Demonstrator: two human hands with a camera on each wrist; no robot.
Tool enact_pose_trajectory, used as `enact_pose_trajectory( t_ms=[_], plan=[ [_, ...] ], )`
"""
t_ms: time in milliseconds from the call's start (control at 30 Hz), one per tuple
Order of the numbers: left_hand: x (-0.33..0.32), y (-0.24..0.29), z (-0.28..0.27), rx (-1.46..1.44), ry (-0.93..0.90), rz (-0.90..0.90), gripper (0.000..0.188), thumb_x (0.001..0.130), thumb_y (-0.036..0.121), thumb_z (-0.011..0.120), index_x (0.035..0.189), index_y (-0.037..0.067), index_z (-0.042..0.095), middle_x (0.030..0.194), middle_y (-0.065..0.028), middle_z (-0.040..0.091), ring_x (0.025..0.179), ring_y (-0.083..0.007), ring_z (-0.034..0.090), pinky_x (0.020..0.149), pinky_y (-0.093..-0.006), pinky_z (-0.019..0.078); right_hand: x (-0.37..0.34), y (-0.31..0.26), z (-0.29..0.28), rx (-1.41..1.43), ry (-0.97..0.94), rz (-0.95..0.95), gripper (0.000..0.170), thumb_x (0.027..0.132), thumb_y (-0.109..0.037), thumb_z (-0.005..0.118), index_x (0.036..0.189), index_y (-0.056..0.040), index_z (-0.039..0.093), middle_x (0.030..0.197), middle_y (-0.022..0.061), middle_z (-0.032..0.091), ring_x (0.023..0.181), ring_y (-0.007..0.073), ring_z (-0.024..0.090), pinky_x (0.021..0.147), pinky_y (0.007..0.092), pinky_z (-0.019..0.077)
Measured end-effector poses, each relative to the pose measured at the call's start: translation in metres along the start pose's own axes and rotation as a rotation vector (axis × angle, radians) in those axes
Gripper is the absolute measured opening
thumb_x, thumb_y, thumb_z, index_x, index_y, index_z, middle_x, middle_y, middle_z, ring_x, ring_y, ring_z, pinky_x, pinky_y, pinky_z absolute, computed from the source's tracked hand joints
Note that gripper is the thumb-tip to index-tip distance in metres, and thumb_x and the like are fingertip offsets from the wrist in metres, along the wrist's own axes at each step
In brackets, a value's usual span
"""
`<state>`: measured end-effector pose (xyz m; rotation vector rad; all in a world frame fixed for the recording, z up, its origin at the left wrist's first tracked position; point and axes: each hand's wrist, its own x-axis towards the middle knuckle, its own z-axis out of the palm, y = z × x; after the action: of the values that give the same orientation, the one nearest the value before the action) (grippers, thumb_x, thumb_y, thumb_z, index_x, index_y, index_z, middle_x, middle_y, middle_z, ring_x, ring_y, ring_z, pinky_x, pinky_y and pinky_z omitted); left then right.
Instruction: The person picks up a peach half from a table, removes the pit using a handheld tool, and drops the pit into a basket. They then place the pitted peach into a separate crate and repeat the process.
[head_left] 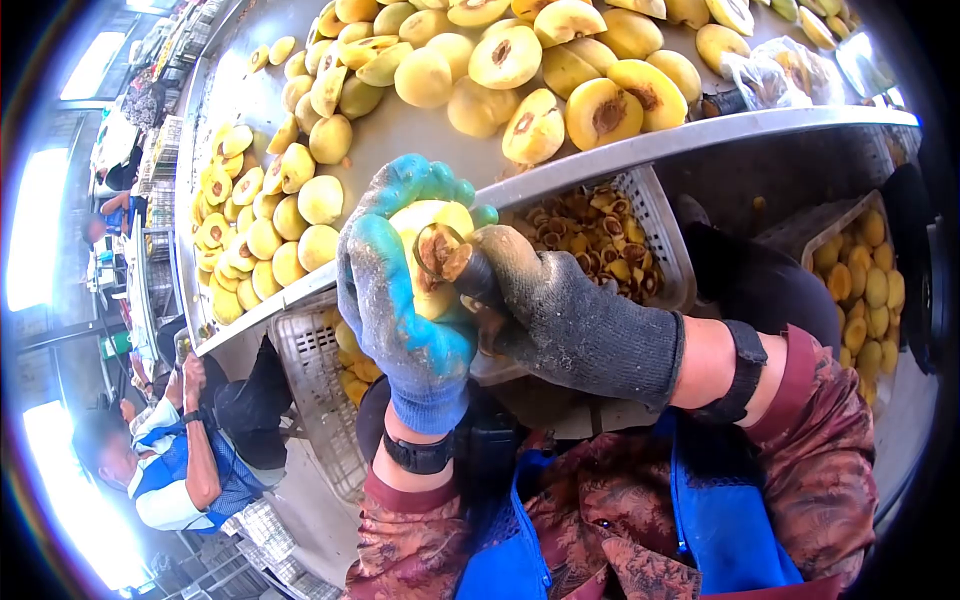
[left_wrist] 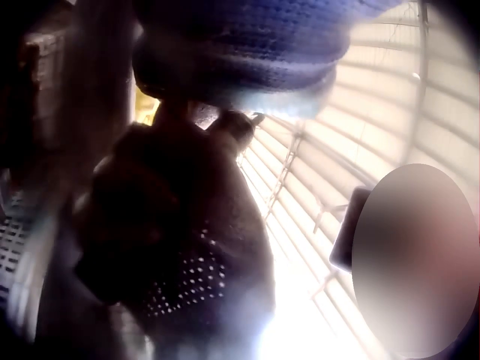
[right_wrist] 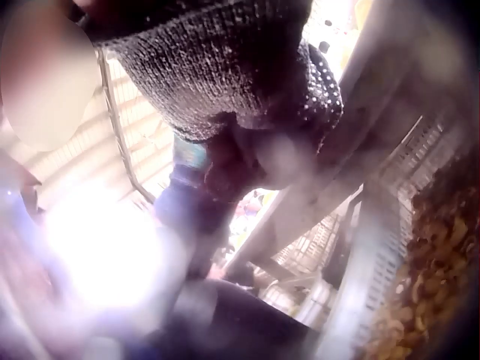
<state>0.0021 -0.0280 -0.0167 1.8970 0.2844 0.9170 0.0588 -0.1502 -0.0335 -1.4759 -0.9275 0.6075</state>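
My left hand point(head_left: 390, 285), in a blue and teal glove, cups a yellow peach half point(head_left: 412, 222) with its cut face toward my right hand. In a dark grey glove, my right hand point(head_left: 580, 325) grips the dark handle of a pitting knife point(head_left: 478, 278). The knife's curved metal loop sits at the brown pit hollow of the peach, above the table's front edge. In the left wrist view the right glove point(left_wrist: 187, 217) is dark, and the left glove point(left_wrist: 240, 60) hides most of the fruit. The right wrist view shows the right glove's knit back point(right_wrist: 217, 82).
Many peach halves point(head_left: 505, 57) lie on the metal table point(head_left: 390, 130). Below are a crate of brown pit scraps point(head_left: 600, 235), a white crate point(head_left: 310, 350) and a crate of peach halves point(head_left: 865, 290). A plastic bag point(head_left: 785, 72) lies far right; another person point(head_left: 190, 450) sits left.
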Motion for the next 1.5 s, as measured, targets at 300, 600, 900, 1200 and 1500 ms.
enact_pose_trajectory(
  t_ms=[300,600,900,1200,1500],
  plan=[
    [-0.001,0.007,0.003,-0.496,-0.072,-0.296,0.036,0.1,0.024,0.047,0.116,-0.007,0.054,0.115,-0.02,0.06,0.095,-0.0298,0.065,0.081,-0.0408,0.0575,-0.008,-0.01,-0.011,0.104,-0.11,0.144,0.042,0.083,-0.003,0.059,0.121,-0.0013,0.041,0.082,0.0235,0.06,0.076,0.0424,0.063,0.064,0.0424,0.0519],
    [0.017,0.017,-0.003,-0.467,-0.336,-0.632,0.043,0.093,0.029,0.055,0.107,-0.011,0.06,0.104,-0.0233,0.065,0.09,-0.032,0.067,0.081,-0.0417,0.056,-0.021,-0.01,-0.022,0.424,-0.273,0.396,0.049,0.089,-0.007,0.06,0.132,-0.0046,0.038,0.078,0.003,0.058,0.058,0.0074,0.057,0.051,0.0244,0.0488],
    [0.016,0.011,0.003,-0.44,-0.401,-0.609,0.039,0.091,0.027,0.059,0.104,-0.009,0.061,0.101,-0.0237,0.066,0.087,-0.0315,0.068,0.079,-0.0409,0.0571,-0.023,-0.016,-0.033,0.622,-0.318,0.579,0.049,0.086,-0.006,0.062,0.131,-0.0045,0.043,0.079,0.0023,0.058,0.057,0.0074,0.057,0.052,0.0246,0.0473],
    [0.004,0.009,0.024,-0.571,-0.134,-0.541,0.048,0.095,0.034,0.055,0.118,-0.009,0.053,0.107,-0.0218,0.062,0.091,-0.0318,0.066,0.074,-0.0401,0.0588,-0.018,-0.013,-0.032,0.343,-0.213,0.484,0.052,0.087,-0.002,0.056,0.135,-0.0034,0.035,0.075,0.0032,0.057,0.052,0.0085,0.055,0.046,0.0254,0.0486],
    [0.013,0.01,0.006,-0.486,-0.354,-0.652,0.045,0.092,0.031,0.062,0.112,-0.009,0.059,0.105,-0.0211,0.065,0.092,-0.029,0.067,0.074,-0.0383,0.0588,-0.02,-0.012,-0.032,0.71,-0.332,0.576,0.045,0.088,-0.005,0.061,0.129,-0.0037,0.041,0.073,0.0019,0.057,0.054,0.0072,0.057,0.045,0.0226,0.0469]
  ],
)
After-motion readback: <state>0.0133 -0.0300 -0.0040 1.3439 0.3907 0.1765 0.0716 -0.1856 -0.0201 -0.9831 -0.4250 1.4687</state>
